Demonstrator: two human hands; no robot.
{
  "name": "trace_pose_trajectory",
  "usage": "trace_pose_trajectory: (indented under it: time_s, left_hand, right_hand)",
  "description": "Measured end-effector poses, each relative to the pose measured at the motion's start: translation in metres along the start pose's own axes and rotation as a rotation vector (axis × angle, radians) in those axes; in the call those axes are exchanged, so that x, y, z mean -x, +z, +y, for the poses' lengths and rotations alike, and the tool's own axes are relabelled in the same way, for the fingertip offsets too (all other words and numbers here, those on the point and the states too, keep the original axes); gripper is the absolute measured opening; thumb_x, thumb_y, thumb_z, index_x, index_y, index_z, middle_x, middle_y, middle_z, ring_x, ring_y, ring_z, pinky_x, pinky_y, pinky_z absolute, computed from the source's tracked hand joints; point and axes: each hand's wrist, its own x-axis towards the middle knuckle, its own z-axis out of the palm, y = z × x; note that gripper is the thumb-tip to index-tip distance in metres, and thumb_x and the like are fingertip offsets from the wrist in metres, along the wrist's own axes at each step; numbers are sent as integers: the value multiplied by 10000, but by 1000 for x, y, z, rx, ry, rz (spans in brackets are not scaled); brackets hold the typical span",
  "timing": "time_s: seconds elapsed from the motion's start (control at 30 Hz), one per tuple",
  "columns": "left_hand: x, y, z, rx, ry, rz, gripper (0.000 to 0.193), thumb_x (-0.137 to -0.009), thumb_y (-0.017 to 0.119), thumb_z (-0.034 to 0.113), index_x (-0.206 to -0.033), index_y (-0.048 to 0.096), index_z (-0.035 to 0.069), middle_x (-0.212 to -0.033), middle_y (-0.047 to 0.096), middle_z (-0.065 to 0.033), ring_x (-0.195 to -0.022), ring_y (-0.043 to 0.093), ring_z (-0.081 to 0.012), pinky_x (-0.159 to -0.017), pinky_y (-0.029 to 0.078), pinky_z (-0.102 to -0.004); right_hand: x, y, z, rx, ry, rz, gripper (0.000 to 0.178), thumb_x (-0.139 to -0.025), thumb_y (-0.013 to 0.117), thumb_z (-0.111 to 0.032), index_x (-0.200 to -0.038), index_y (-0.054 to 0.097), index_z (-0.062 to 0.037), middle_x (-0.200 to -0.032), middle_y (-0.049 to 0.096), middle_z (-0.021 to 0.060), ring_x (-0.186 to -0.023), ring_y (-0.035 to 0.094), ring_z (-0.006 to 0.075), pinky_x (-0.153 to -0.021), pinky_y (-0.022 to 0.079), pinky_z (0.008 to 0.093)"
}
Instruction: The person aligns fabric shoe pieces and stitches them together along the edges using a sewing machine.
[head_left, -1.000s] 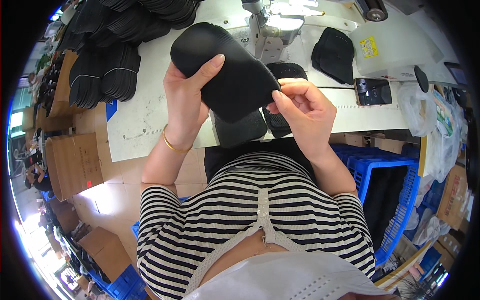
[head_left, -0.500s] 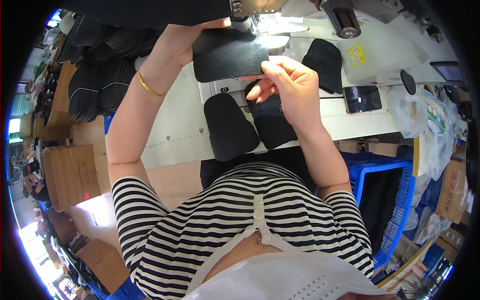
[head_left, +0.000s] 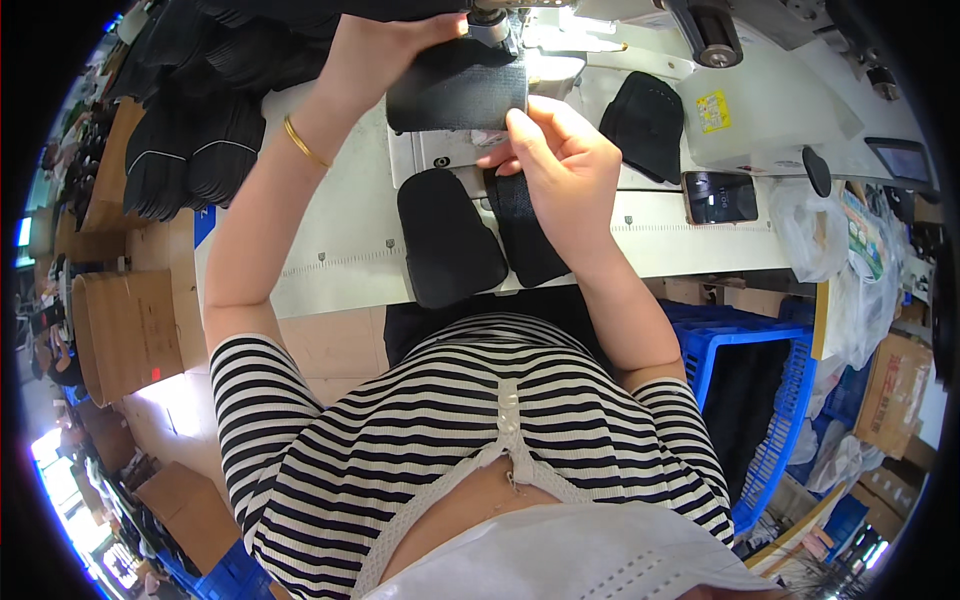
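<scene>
A black fabric piece (head_left: 455, 92) lies beneath the presser foot (head_left: 490, 30) of a sewing machine, in bright lamp light. My left hand (head_left: 390, 52) holds its far left side, one finger stretched toward the foot; the other fingers are mostly hidden. At the near right corner, my right hand (head_left: 568, 165) pinches the fabric between thumb and fingers. Just nearer to me lies a rounded black pad (head_left: 448, 240). Beside it, a textured black piece (head_left: 528, 235) is partly covered by my right hand. Farther right, another black piece (head_left: 643, 125) rests on the table.
Stacks of black pieces (head_left: 195, 150) stand at the left. A phone (head_left: 720, 198) lies on the table (head_left: 340, 265) at the right, near plastic bags (head_left: 812, 230). A blue crate (head_left: 700, 345) sits below the table's right side. Cardboard boxes (head_left: 130, 335) are on the left.
The black fabric has slid farther away under the presser foot, with both hands moving along with it. The whole view has shifted slightly.
</scene>
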Motion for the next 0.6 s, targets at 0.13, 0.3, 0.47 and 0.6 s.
trace_pose_trajectory:
  time_s: [0.13,0.3,0.47,0.6]
  left_hand:
    - [26,5,-5,-871,676,428,449,-715,842,153,-1090,653,-5,-1032,651,-100,-951,626,-220,-858,499,-314]
    - [52,15,9,-853,581,-37,532,-611,870,193,-1078,666,40,-1109,613,-99,-1017,570,-238,-887,466,-329]
    - [55,9,9,-805,507,-106,375,-701,798,91,-1055,689,33,-1072,655,-122,-967,629,-240,-848,500,-312]
    - [58,12,3,-1179,942,-113,344,-736,751,23,-1071,673,15,-1052,663,-132,-864,664,-267,-739,559,-311]
  right_hand:
    - [-1,-1,2,119,-73,25,212,-948,566,-76,-1079,628,79,-819,690,97,-729,682,136,-631,518,214]
    - [2,-1,3,-78,-48,0,217,-950,563,-79,-1092,626,72,-843,694,108,-757,689,154,-679,534,234]
    - [8,1,2,-219,-30,-15,288,-965,513,-102,-1170,581,88,-951,692,142,-867,699,210,-763,546,271]
    - [14,3,4,-374,108,-78,375,-953,450,-85,-1265,502,117,-1146,634,184,-1032,658,268,-822,549,315]
